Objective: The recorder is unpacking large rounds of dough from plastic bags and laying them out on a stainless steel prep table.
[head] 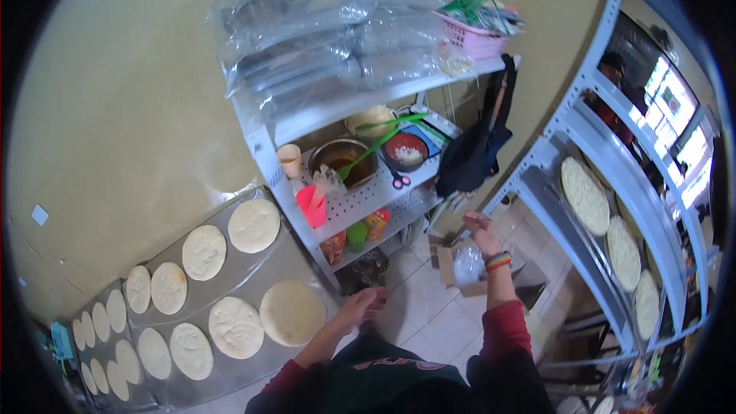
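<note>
Both hands hang in the air over the tiled floor, with nothing held. My left hand [363, 303] is just right of a table covered in round flatbread bases; the nearest is a smooth pale round [293, 313]. My right hand [482, 232], with a striped band at its wrist, is raised above a cardboard box [446, 264] that holds clear plastic. Before me, a perforated metal shelf [351, 213] bears a steel bowl of brown sauce [368, 169] with a green spatula, a red-brown bowl with white bits [407, 150], scissors [399, 179] and a pink-red cup [311, 207].
Stacked clear plastic packages [299, 11] and a pink basket [471, 37] fill the top shelf. A dark bag [471, 155] hangs at the unit's right side. On the right, a metal rack [575, 109] holds oval-looking flatbreads [585, 195]. A person is partly visible behind it.
</note>
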Action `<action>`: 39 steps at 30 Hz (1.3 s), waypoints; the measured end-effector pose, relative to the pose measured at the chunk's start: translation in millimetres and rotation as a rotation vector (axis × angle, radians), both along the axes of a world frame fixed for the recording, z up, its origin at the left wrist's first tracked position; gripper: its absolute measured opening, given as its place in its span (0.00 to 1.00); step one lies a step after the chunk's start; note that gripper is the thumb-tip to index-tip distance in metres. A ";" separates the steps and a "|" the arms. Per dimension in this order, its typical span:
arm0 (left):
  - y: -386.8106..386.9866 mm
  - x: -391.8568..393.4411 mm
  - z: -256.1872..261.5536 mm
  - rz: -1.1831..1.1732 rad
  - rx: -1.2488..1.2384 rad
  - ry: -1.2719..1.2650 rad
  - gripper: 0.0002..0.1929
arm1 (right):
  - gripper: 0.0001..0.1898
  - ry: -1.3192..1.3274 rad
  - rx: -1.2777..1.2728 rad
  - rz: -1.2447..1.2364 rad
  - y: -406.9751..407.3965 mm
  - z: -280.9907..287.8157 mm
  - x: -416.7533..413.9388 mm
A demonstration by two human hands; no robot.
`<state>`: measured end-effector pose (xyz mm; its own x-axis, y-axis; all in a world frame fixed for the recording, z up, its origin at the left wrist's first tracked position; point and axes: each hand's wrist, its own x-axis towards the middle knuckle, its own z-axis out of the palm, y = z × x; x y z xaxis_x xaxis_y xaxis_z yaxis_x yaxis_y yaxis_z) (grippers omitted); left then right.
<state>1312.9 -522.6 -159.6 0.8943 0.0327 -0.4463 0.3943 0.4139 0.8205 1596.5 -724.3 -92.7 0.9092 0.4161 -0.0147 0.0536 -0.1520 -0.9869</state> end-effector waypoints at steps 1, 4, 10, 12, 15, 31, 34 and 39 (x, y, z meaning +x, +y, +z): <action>-0.2 18.1 6.4 0.013 -0.001 -0.007 0.24 | 0.13 -0.007 -0.001 0.013 7.2 -6.4 31.1; 2.2 63.5 18.2 0.002 0.010 -0.025 0.23 | 0.12 -0.088 0.017 0.139 48.4 -33.0 118.2; 5.0 131.5 15.2 0.115 0.068 -0.055 0.22 | 0.13 -0.273 -0.192 0.320 150.4 -51.8 266.8; 2.4 146.6 19.8 0.174 0.046 -0.026 0.22 | 0.13 -0.428 -0.316 0.369 177.7 -63.0 298.4; -6.6 154.6 10.7 0.423 0.011 0.027 0.22 | 0.16 -0.588 -0.464 0.570 232.1 -43.2 303.2; -46.4 213.7 39.1 0.888 -0.023 0.078 0.23 | 0.21 -0.576 -0.437 0.662 297.8 -69.1 374.6; -48.1 222.7 42.6 0.845 -0.021 0.103 0.23 | 0.20 -0.555 -0.454 0.667 289.9 -67.1 398.2; -49.4 235.4 43.4 0.807 -0.015 0.131 0.26 | 0.20 -0.525 -0.468 0.662 276.0 -82.7 394.9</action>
<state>1548.3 -572.0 -116.2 0.5384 0.6374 -0.5512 0.0630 0.6218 0.7806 1991.4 -448.3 -175.4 0.4307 0.9019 0.0319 0.6869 -0.3046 -0.6598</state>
